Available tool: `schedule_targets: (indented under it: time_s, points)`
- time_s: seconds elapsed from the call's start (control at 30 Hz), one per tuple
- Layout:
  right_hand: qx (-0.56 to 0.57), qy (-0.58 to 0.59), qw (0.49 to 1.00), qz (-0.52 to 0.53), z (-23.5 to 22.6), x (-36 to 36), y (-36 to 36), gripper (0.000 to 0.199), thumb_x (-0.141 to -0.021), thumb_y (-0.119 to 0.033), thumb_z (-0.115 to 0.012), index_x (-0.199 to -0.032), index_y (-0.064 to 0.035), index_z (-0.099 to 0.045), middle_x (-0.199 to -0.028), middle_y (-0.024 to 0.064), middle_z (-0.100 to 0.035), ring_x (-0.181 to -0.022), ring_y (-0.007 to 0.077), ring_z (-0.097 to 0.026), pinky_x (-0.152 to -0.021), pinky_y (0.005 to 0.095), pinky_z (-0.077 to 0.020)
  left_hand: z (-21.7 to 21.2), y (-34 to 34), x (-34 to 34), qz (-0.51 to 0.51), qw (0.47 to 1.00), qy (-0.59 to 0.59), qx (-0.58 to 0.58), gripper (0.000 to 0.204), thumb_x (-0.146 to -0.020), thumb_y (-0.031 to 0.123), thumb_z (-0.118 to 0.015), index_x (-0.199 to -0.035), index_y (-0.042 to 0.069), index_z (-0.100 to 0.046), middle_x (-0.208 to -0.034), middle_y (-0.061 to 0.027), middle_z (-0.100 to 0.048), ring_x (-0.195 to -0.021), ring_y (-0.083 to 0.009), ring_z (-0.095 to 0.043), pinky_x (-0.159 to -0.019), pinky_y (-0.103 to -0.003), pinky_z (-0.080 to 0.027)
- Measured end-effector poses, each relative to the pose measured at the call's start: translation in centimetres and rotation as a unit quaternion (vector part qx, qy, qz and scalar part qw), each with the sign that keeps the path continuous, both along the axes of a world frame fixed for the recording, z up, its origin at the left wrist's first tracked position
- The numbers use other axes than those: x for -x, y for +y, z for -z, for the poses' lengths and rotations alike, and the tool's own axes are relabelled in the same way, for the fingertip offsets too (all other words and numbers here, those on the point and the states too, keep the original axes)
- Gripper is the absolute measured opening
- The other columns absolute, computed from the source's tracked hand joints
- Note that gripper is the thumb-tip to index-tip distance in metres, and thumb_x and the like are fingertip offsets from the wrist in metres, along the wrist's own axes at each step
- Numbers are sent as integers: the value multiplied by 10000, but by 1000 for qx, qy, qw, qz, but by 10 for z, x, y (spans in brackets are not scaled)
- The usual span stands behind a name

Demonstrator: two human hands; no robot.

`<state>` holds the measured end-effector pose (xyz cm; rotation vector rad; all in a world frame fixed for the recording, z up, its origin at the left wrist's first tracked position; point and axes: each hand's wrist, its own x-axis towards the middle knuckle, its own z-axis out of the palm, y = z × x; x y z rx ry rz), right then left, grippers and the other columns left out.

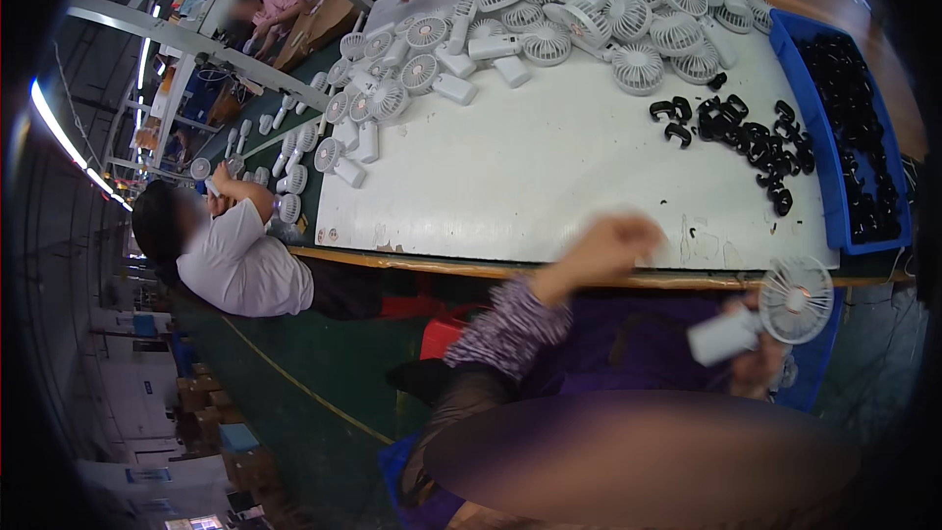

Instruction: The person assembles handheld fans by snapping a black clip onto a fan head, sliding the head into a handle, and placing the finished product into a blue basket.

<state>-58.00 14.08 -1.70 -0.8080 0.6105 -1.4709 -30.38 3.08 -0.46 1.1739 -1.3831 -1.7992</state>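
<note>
White worktable (549,186) w/ fan pile at far end
We grip a white handheld fan (775,312) in right hand (760,365), just below table edge; left hand (603,245) blurred, can't tell grip. Light, rigid plastic, thin grille – hold by handle

right hand (760,365) gripping white handheld fan (775,309); left hand (610,243) blurred at table edge (412,261)

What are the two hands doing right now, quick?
Left hand: blurred over the edge of the white table; open or closed cannot be told.
Right hand: closed around the handle of a white handheld fan.
</note>
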Motion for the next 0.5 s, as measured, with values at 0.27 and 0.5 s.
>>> schedule_targets:
  time_s: [0.27,0.5]
  points:
    - [-416,196,858,227,235,189,100,308,-889,-276,-536,-1078,-35,-567,-934,40,-578,-750,176,-574,-647,298,-477,-38,-250,-107,-166,716,-404,544,841,-616,546,-771,-1294,139,-486,-1356,-205,-402,-1246,-389,-381,-997,-450,-361]
    - [-470,700,528,97,397,224,129,672,-734,-321,-660,-1278,28,-475,-1195,279,-535,-1119,386,-510,-949,421,-410,-44,-302,33,47,664,-539,516,901,-533,712,-694,-1315,315,-487,-1442,-153,-317,-1317,-465,-230,-999,-657,-215]
